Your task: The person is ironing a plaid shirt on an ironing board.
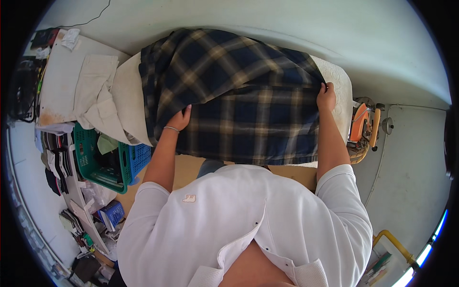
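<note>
A large dark-blue and tan plaid cloth point(244, 122) drapes over a cream padded ironing table point(339, 118). Its upper layer lies in a diagonal fold across the flatter layer underneath. My left hand point(181, 119) grips the fold's edge at the left, thumb on top, fingers partly hidden by the fabric. At the far right, my right hand point(326, 97) pinches the cloth's edge between thumb and fingers. Both arms reach forward, spread apart across the cloth.
Light beige trousers point(96, 93) lie left of the cloth. Green point(125, 168) and blue point(140, 158) plastic baskets stand below them, beside shelves of folded clothes point(57, 161). An orange iron-like appliance point(360, 122) stands off the table's right end. A wall point(251, 14) runs behind.
</note>
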Demonstrator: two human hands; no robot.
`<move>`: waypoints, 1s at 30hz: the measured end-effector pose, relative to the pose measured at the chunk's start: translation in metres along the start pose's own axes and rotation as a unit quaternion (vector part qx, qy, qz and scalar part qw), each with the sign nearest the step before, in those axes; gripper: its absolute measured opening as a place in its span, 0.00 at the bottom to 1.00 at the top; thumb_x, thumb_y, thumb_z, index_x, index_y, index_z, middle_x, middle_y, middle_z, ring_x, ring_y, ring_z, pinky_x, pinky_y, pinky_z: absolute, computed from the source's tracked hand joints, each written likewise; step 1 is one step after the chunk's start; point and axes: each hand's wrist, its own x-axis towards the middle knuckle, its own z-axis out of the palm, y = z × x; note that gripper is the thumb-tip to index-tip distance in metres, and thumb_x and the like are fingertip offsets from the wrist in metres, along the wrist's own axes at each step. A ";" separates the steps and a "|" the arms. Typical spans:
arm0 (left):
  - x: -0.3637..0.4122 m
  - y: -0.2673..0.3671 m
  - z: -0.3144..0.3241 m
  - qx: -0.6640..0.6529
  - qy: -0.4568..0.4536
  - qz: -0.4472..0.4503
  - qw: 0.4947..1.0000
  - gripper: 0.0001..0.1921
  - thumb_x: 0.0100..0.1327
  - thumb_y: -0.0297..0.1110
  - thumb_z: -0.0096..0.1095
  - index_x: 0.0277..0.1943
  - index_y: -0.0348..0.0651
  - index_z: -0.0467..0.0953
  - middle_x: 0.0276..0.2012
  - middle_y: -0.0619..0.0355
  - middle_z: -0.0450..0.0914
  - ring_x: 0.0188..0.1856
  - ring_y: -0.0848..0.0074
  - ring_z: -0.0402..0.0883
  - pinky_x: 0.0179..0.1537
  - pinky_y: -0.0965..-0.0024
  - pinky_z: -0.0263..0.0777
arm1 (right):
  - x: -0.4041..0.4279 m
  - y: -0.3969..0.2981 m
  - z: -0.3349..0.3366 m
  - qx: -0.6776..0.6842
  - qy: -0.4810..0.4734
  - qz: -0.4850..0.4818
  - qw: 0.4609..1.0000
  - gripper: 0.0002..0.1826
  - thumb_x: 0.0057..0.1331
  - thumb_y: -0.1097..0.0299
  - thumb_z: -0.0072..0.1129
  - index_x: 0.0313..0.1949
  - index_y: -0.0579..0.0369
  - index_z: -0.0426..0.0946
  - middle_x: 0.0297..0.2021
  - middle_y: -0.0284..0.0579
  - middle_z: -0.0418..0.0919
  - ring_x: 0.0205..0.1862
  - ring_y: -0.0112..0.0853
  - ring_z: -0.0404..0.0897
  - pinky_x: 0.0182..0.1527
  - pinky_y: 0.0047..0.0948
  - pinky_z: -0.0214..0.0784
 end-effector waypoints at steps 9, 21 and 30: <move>0.074 -0.040 -0.039 0.175 -0.080 -0.065 0.979 0.36 0.65 0.62 0.51 0.67 0.43 0.67 0.70 0.43 0.62 0.71 0.50 0.58 0.72 0.58 0.50 | 0.011 -0.028 0.016 -0.055 0.050 0.026 0.997 0.15 0.72 0.50 0.48 0.41 0.48 0.69 0.33 0.54 0.83 0.37 0.55 0.81 0.38 0.53 0.70; -0.086 -0.010 -0.068 0.138 0.262 -0.020 0.955 0.21 0.65 0.43 0.60 0.54 0.36 0.76 0.54 0.42 0.78 0.57 0.51 0.76 0.56 0.57 0.68 | -0.118 0.061 -0.060 -0.014 -0.125 0.027 0.992 0.17 0.71 0.52 0.51 0.43 0.55 0.71 0.32 0.54 0.81 0.38 0.52 0.81 0.42 0.48 0.71; -0.099 -0.063 -0.073 -0.020 0.248 -0.306 0.919 0.25 0.68 0.53 0.57 0.50 0.35 0.77 0.44 0.38 0.82 0.49 0.44 0.79 0.50 0.54 0.72 | -0.155 0.077 -0.064 -0.007 -0.043 -0.011 0.999 0.13 0.73 0.59 0.49 0.38 0.56 0.69 0.31 0.58 0.80 0.36 0.58 0.78 0.36 0.50 0.68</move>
